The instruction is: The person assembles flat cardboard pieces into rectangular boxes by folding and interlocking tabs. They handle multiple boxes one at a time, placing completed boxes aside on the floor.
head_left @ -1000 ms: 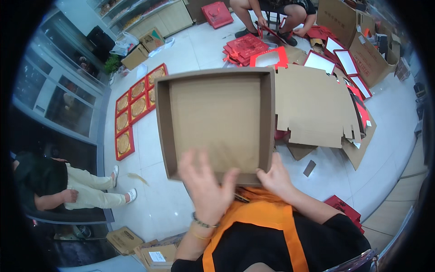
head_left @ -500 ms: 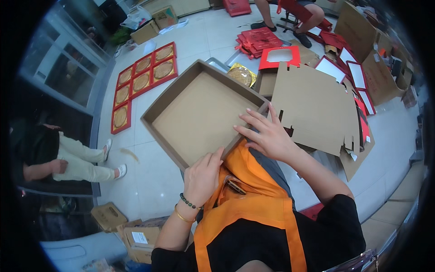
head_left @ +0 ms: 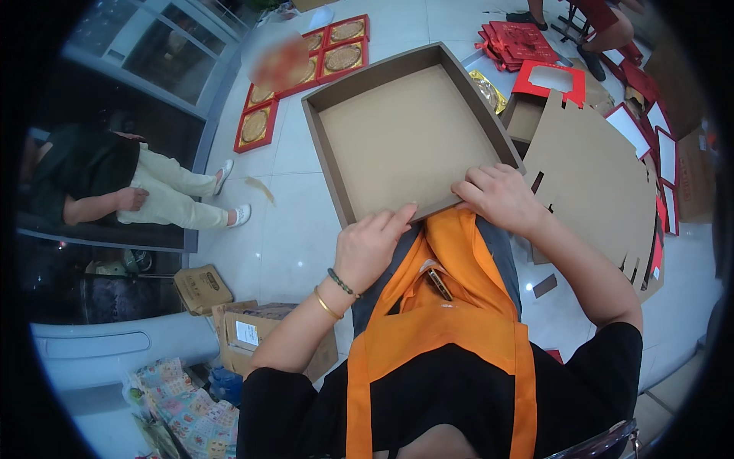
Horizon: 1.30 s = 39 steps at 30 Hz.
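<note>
Seen from above, a person in a black top and orange apron [head_left: 451, 336] holds a shallow brown cardboard tray [head_left: 405, 138] out in front of the chest, above the white tiled floor [head_left: 290, 237]. The left hand [head_left: 371, 249], with a bead bracelet and a gold bangle at the wrist, has its fingers [head_left: 397, 216] curled closed over the tray's near rim, index finger stretched along the edge. The right hand [head_left: 501, 197] grips the same rim at the near right corner, fingers folded over it. Compared with half a second ago, the tray has swung round so its open inside faces the camera more squarely, and both hands now sit on the near wall instead of one reaching over it; this suggests that wall is being pressed into shape.

Just right of the tray, a flat, slotted cardboard sheet [head_left: 596, 176] lies on the floor. At the left edge, another person [head_left: 115, 187] sits. Farther off, red trays of round cakes [head_left: 306, 69] lie at the floor's far left, and red box lids [head_left: 520, 42] are stacked at the far right.
</note>
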Motion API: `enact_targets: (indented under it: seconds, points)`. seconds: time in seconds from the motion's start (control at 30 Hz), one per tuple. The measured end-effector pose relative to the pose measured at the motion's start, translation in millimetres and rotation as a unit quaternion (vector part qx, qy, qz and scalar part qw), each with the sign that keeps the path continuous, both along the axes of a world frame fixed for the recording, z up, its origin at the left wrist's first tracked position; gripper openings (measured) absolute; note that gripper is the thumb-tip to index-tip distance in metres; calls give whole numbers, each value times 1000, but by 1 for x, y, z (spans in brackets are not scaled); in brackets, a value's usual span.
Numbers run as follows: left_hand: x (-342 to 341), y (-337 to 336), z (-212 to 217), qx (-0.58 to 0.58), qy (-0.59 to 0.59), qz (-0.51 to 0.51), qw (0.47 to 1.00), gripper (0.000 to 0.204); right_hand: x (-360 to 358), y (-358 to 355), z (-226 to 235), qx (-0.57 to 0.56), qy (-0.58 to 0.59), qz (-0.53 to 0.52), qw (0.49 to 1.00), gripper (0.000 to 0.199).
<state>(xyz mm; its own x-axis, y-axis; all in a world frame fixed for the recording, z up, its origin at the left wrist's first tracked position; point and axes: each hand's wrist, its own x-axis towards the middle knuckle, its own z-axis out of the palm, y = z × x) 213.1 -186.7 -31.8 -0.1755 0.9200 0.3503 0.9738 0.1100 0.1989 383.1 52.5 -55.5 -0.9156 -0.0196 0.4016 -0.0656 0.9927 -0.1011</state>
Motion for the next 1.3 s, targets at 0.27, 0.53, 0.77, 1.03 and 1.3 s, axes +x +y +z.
enact_targets:
  seconds: [0.27,0.53,0.77,1.03,1.3]
  points:
    - [8,-5,-23,-161,-64,22,985,14,13,7,6,-14,-127,14,992,29]
    - [-26,-4,10,-188,35,-79,978,42,20,42,19,69,-108,-23,991,49]
    - [-56,4,11,-192,88,8,977,63,-12,62,14,75,-206,16,975,65]
    - [-70,8,-47,7,36,-88,996,43,5,51,10,17,-178,26,984,56]
    - [-38,-17,-43,45,42,-49,997,36,41,6,1,89,-41,-65,993,41]
